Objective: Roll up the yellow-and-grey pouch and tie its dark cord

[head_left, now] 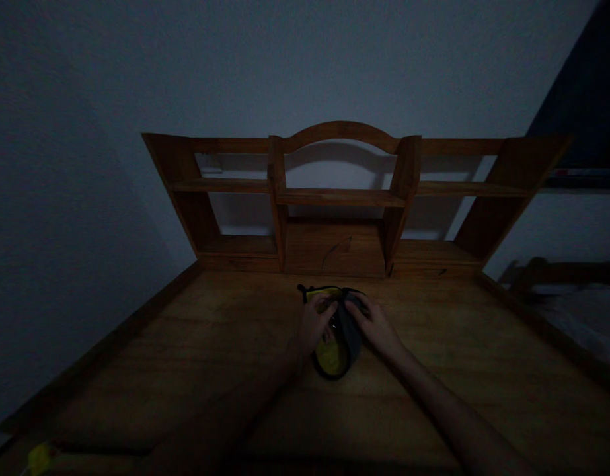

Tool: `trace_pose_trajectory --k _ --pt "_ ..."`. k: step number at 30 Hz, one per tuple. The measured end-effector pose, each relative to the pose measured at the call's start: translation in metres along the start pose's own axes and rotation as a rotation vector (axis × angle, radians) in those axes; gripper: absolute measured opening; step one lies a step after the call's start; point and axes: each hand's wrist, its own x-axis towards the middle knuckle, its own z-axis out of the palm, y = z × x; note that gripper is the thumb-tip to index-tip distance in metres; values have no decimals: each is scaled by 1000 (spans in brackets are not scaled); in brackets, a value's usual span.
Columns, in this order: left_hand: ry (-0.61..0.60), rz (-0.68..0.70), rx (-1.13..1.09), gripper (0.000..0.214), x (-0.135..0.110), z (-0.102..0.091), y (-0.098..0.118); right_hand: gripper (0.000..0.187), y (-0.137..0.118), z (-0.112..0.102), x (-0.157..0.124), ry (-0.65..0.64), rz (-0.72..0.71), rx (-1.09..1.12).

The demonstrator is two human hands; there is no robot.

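This looks like a room at home: wooden desk [210,350], shelves [342,197], bedding-like cloth [582,318] nearby.

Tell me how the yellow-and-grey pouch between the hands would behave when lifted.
The pouch would probably flop, since its sides look like thin cloth. Its dark rim bows smoothly, so that edge may be somewhat stiffer. It appears open between the left hand and right hand, so loose contents might spill if tipped.

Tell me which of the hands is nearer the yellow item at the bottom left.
Left: the left hand is at the pouch, up and right of the yellow item; the right hand is farther right.
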Motion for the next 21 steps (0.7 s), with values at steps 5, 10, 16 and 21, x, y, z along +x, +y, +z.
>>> trace_pose_trajectory --k 5,10,16,21 --pt "-4 16 2 38 -1 0 2 36 -1 0 -2 -49 -1 -5" --pt "2 14 0 37 -2 1 2 34 1 1 -1 -45 4 14" --pt "8 14 16 39 -4 1 4 31 2 2 0 -6 -16 8" --pt "-5 18 14 37 -6 2 8 28 1 1 -1 8 -31 -2"
